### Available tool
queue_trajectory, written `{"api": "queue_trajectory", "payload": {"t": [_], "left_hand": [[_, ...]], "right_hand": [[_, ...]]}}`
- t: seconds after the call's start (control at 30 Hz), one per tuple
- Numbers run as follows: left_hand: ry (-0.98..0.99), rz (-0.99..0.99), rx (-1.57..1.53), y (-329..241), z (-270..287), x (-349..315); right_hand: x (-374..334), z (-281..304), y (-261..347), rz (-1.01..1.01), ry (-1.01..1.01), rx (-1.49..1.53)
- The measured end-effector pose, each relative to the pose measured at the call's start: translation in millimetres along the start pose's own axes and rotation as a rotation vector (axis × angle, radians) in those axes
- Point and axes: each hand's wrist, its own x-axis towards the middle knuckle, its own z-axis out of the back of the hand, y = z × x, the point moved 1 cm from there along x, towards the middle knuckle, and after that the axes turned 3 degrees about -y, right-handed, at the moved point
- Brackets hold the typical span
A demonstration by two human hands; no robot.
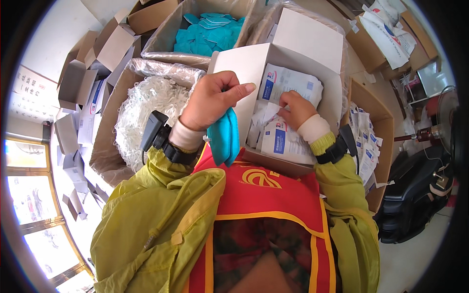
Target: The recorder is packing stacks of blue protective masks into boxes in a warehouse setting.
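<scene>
My left hand (209, 101) is closed, thumb on top, around a few folded teal face masks (224, 139) that hang below it. To its right my right hand (297, 111) reaches into an open white carton (328, 71). Its fingers are bent and pressed on the edge of white paper among the packets; whether they grip one piece or several is hard to see. White and blue printed packets (286, 140) fill the carton, and another packet (298, 88) lies flat toward its far side.
More teal masks (207, 36) fill a plastic-lined box at the back. White elastic straps (151, 115) heap in a lined box at left. Loose packets (364, 141) lie in a cardboard box at right. Empty cartons (75, 90) pile at far left; a black case (413, 200) stands far right.
</scene>
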Motion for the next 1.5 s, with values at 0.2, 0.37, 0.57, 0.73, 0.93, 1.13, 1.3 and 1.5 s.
{"api": "queue_trajectory", "payload": {"t": [0.2, 0.37, 0.57, 0.73, 0.93, 1.13, 1.3, 1.5], "left_hand": [[0.114, -0.096, 0.103, -6, -19, -1], [0.395, -0.077, -0.033, -22, -34, -4], [0.277, -0.314, 0.049, -46, -49, -14], [0.111, -0.215, 0.028, -43, -57, -19], [0.014, 0.02, -0.433, -32, -63, -9], [-0.069, 0.062, -0.321, 12, -31, 34], [-0.116, -0.13, 0.074, 20, -28, 47], [0.085, -0.55, 0.392, -1, -25, 11]], "right_hand": [[-38, 50, 59, 0.22, -0.269, 0.108], [-61, 72, 79, 0.231, -0.366, 0.03], [-64, 73, 80, 0.279, -0.387, 0.13], [-63, 73, 87, 0.317, -0.427, 0.03], [-80, 74, 111, 0.424, -0.444, -0.249], [-114, 84, 120, 0.515, -0.426, -0.028], [-128, 101, 123, 0.452, -0.461, 0.158], [-122, 105, 118, 0.363, -0.57, 0.063]]}}
